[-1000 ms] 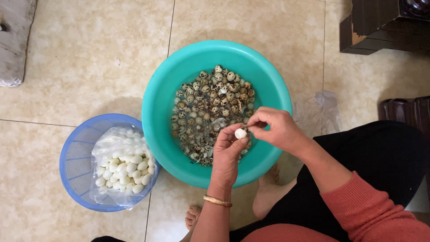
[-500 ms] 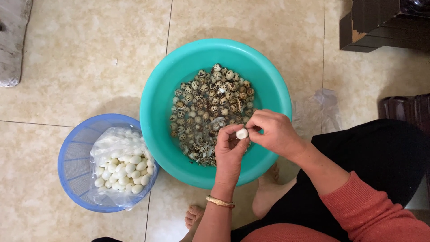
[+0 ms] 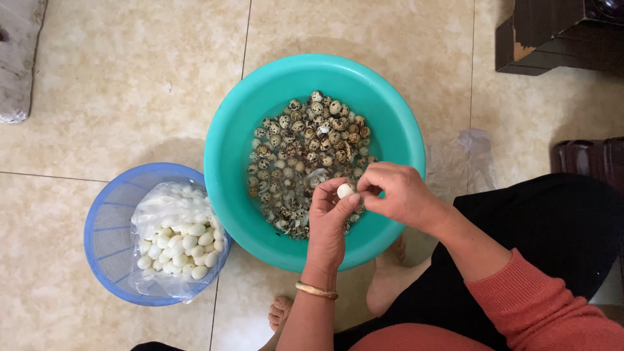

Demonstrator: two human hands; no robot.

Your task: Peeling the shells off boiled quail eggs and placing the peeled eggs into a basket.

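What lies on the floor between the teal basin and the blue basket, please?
Only a narrow strip of bare tile floor, seen in the head view; the teal basin and blue basket nearly touch.

Basin (image 3: 234,130): teal, plain. Eggs (image 3: 305,143) in it: cream, speckled dark brown. Egg (image 3: 344,190) at the fingertips of left hand (image 3: 329,224) and right hand (image 3: 400,195): plain white. Basket (image 3: 107,227): blue, ribbed. Bag (image 3: 156,208) in it: clear, milky. Peeled eggs (image 3: 185,247): white, unmarked. Bangle (image 3: 316,290): gold. Sleeve (image 3: 546,305): coral red. Trousers (image 3: 552,221): black. Floor (image 3: 117,84): beige tiles, mottled, dark grout lines. Furniture (image 3: 559,32): dark brown.
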